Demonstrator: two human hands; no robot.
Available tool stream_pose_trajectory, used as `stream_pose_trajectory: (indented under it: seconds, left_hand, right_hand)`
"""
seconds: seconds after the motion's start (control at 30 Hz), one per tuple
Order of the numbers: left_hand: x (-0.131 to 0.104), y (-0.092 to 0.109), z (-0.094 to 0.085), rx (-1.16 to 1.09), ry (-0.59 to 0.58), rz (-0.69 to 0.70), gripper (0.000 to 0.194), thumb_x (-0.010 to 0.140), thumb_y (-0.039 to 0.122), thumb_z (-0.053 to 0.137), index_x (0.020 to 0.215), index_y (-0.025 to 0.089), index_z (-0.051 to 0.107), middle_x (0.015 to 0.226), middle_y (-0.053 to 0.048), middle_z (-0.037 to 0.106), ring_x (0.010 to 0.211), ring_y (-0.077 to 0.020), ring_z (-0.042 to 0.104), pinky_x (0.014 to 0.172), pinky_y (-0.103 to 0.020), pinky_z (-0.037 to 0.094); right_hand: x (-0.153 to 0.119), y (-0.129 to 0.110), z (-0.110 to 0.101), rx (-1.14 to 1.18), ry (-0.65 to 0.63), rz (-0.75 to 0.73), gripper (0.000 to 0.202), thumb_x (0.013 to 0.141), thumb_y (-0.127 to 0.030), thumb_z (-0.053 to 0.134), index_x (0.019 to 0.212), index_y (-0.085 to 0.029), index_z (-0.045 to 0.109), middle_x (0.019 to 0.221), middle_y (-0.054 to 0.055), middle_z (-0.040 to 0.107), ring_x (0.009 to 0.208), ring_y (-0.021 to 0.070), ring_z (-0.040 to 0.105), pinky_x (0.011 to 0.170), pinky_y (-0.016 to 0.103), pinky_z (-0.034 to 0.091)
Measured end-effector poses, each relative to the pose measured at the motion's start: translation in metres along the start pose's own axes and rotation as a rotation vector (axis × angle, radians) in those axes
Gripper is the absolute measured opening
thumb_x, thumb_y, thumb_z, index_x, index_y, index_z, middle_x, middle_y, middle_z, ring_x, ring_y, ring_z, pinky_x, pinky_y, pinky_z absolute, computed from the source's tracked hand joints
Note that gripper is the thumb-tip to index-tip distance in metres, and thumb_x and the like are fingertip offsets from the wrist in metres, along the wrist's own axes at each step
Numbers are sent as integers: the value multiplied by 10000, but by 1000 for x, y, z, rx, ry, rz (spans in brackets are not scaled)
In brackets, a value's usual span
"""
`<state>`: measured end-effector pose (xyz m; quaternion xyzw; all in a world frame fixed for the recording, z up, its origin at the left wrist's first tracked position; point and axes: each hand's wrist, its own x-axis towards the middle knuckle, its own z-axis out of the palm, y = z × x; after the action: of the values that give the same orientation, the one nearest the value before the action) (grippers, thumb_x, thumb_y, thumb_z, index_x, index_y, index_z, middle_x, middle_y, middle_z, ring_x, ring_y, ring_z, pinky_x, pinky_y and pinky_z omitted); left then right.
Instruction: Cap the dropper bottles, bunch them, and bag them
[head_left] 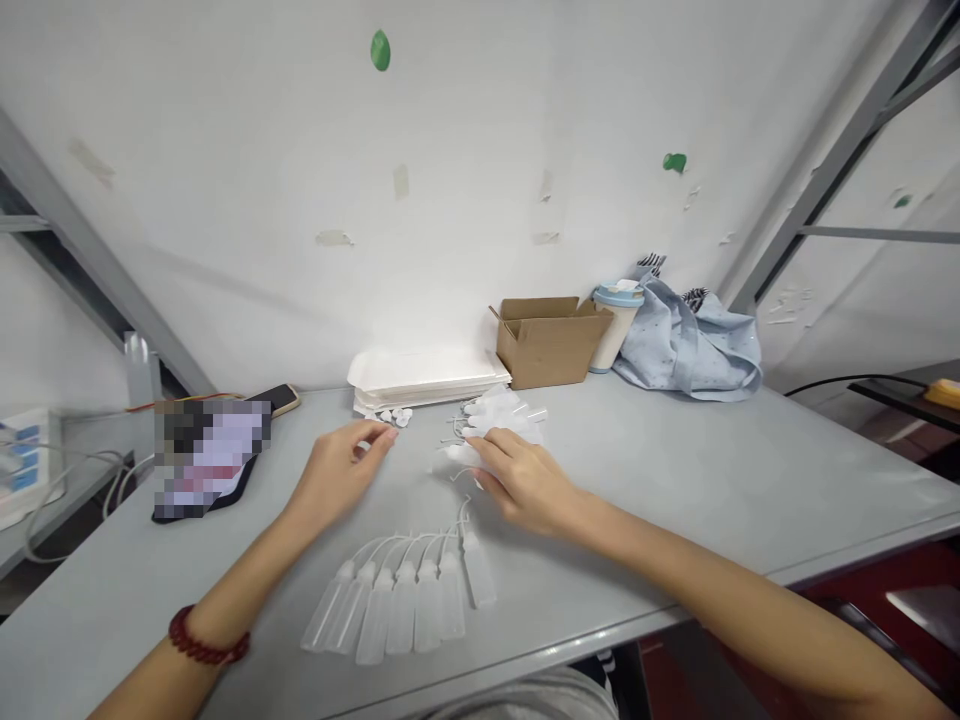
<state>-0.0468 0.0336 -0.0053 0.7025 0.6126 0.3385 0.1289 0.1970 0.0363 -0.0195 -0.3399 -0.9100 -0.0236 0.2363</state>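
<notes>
My left hand is closed, thumb and forefinger pinched beside a small cluster of white caps; whatever lies between the fingertips is too small to make out. My right hand is closed around a translucent plastic tube, whose white neck sticks out to the left. Just behind that hand lies a loose pile of similar tubes. Nearer to me, several translucent tubes with thin white strings form a fanned row, and one more tube lies slightly apart at its right end.
Against the wall are a stack of white boards or flat boxes, an opened cardboard box, a lidded cup and a light blue cloth bag. A dark phone and a blurred-out item lie at left on the grey table.
</notes>
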Motion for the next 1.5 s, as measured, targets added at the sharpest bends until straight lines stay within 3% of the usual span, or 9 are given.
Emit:
stream_pose_trajectory:
  seconds: [0.2,0.37,0.5,0.57,0.63,0.73,0.9,1.17,1.5]
  left_hand:
    - [13,-43,0,459,43,47,390,817,346,381,1021,117,624,1020,-148,615,1023,-319,518,850,-411,427]
    - [10,-58,9,616,-65,80,430,837,307,367,1157,104,570,1179,-187,524,1082,-346,461,863,-445,416]
    - [9,-64,13,619,-119,127,425,858,277,343,1205,123,534,1277,-193,463,1148,-356,419,845,-458,418]
    - [9,-66,13,605,-131,148,412,868,270,330,1189,122,542,1274,-191,469,1153,-348,424,854,-457,414]
    - [10,-67,14,579,-130,159,387,869,264,333,1151,131,562,1257,-178,489,1131,-335,449,865,-454,411]
    - [10,-69,14,539,-111,158,357,865,262,347,1118,149,572,1224,-152,516,1081,-316,487,869,-447,416]
    - [13,-69,15,498,-69,179,360,867,254,349,1151,138,537,1219,-156,505,1093,-312,481,866,-444,428]
    - [20,-61,14,429,-17,369,351,906,242,305,1107,131,571,1215,-143,543,1095,-284,464,947,-445,390]
    - [20,-63,16,398,-59,370,332,901,226,306,1009,151,611,1031,-128,592,969,-268,514,877,-429,441]
  right_hand:
    - [2,-1,-1,-134,-99,76,227,851,-153,457,1057,-92,528,957,131,538,884,234,472,685,335,449]
    - [1,-2,2,-212,-115,65,195,831,-124,466,999,-94,561,984,150,535,912,248,458,698,335,439]
    - [1,-1,3,-174,1,-16,149,838,-112,446,927,-101,565,989,157,541,881,227,465,696,319,412]
    - [-1,-5,1,-153,37,-59,153,852,-130,419,836,-110,570,898,136,568,792,202,480,647,296,384]
    - [-3,-12,-3,-132,0,-98,224,876,-182,394,737,-127,561,740,87,575,649,165,473,573,276,330]
    - [-8,-25,-10,-79,-171,-163,283,890,-255,393,681,-147,552,596,30,560,489,117,414,490,271,222]
    - [-9,-33,-14,-63,-342,-157,262,884,-257,409,711,-143,569,619,30,606,477,103,440,483,273,175]
    - [-1,-20,-10,-176,-351,30,242,926,-213,364,839,-121,570,790,72,633,600,145,559,491,284,207]
    - [-4,-30,-23,-1,-432,1,298,876,-196,410,640,-135,580,609,55,633,506,122,511,509,267,248]
